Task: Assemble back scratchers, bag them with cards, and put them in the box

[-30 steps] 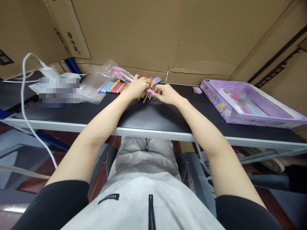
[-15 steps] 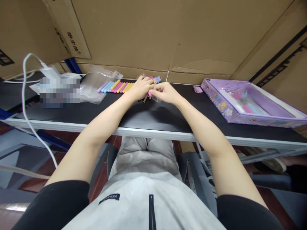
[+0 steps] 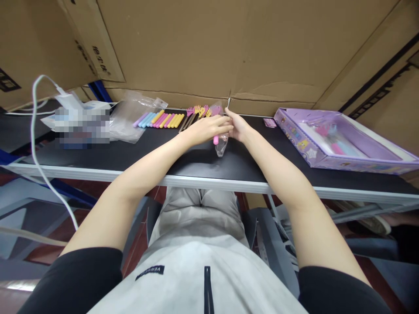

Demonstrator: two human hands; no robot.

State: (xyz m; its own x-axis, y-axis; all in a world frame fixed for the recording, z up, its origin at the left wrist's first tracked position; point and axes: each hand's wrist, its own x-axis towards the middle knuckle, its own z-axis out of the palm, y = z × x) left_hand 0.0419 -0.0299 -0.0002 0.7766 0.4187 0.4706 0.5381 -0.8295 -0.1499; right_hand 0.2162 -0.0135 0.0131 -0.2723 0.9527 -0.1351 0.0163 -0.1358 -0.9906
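Both hands meet near the far middle of the black desk [image 3: 229, 163] with its pale front edge. The left hand [image 3: 209, 126] and the right hand [image 3: 238, 125] pinch, fingertip to fingertip, the top of a small clear plastic sleeve [image 3: 221, 147]. It hangs from between them just above the desk top, with a short pink stick [image 3: 216, 140] showing inside it. Neither hand is loose; both are closed on the sleeve.

Just behind the left hand lies a row of little fan-headed picks with brown handles [image 3: 195, 112], their heads pink, yellow and orange. To their left lies a neat row of pastel plastic sticks [image 3: 160, 120] in purple, blue, yellow and pink. These partly rest on a crumpled clear plastic bag [image 3: 129, 117].

Well to the right sits an open lilac gift box [image 3: 322, 162] with cartoon figures and coloured lettering on its side, too small to read. A small pink card [image 3: 269, 122] lies between it and the hands. At the far left are a white charger with its cable [image 3: 32, 131].

Tall brown cardboard cartons [image 3: 203, 48] stand behind the desk. The left one bears black print, turned sideways and not legible. A small black label with white letters [image 3: 149, 272] on the person's grey top appears upside down and is not clearly readable.
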